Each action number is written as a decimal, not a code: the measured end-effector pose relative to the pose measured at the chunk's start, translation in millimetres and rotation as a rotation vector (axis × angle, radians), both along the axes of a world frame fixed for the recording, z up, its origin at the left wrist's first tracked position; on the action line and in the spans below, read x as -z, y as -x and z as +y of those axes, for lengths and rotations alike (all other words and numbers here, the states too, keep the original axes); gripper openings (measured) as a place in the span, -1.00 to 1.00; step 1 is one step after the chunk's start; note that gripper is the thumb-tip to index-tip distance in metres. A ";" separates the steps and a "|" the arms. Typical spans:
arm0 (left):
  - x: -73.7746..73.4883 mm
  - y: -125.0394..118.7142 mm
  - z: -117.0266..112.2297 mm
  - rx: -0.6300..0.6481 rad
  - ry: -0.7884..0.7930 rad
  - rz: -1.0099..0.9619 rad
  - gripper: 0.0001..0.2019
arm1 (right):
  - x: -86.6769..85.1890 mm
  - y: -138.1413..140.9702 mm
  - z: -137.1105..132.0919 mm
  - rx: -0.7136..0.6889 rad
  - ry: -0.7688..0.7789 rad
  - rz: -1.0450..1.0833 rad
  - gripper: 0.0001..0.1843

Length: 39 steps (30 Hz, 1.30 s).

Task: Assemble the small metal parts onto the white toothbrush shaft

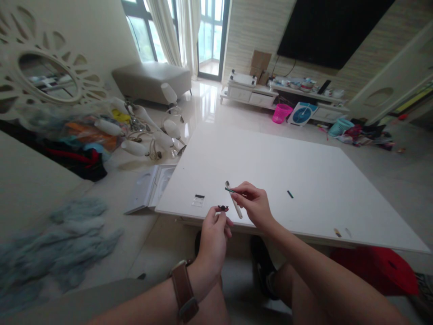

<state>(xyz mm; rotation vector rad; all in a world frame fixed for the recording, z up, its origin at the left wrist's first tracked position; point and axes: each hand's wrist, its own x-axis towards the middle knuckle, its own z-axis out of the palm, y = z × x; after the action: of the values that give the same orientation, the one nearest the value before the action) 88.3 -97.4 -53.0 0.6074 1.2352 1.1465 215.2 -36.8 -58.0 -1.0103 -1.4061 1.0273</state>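
My left hand [218, 221], with a brown-strapped watch on its wrist, pinches a small black part [223, 208] with curved ends near the table's front edge. Between the fingertips of my right hand [252, 201] is a thin dark green strip [229, 190], held above the white table [257, 158]. A pale toothbrush-like stick [239, 211] with a dark end lies partly behind the right fingers. To the left rests a small clear packet [198, 201] with a black band. Another short dark green strip [290, 194] lies to the right.
A small brown-and-black piece [337, 232] sits near the table's front right. Left of the table are an open white box [145, 192] and a lamp with several white shades [162, 140]. A red object [379, 268] stands under the right front edge.
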 end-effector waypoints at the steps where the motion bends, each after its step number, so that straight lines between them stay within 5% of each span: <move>1: -1.1 0.4 -0.1 0.002 0.011 -0.007 -0.79 | 0.5 0.0 1.2 -0.001 0.034 0.014 -0.87; 12: -9.5 5.9 6.7 -0.106 -0.022 -0.095 -0.63 | 5.8 1.7 -0.8 -0.107 0.290 0.014 -0.68; 24: -7.2 5.8 7.8 -0.084 -0.028 -0.079 -0.69 | 7.0 3.4 -2.3 -0.182 0.290 0.027 -0.71; 30: -0.3 4.0 5.4 0.072 0.004 0.029 -0.83 | 2.1 2.6 -4.4 -0.246 0.144 -0.132 -0.70; 34: 2.3 2.0 2.8 0.184 0.135 0.107 -0.87 | 1.3 9.8 -11.5 -0.249 0.171 -0.223 -0.87; 39: -0.9 2.2 -0.3 0.282 0.172 0.084 -0.83 | 5.9 6.4 1.0 -0.048 0.228 0.036 -0.82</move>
<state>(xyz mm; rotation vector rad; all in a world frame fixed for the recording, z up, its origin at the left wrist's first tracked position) 86.1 -97.7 -52.0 0.6806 1.2590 0.7789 208.8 -35.8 -63.9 -1.1207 -1.3096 1.2564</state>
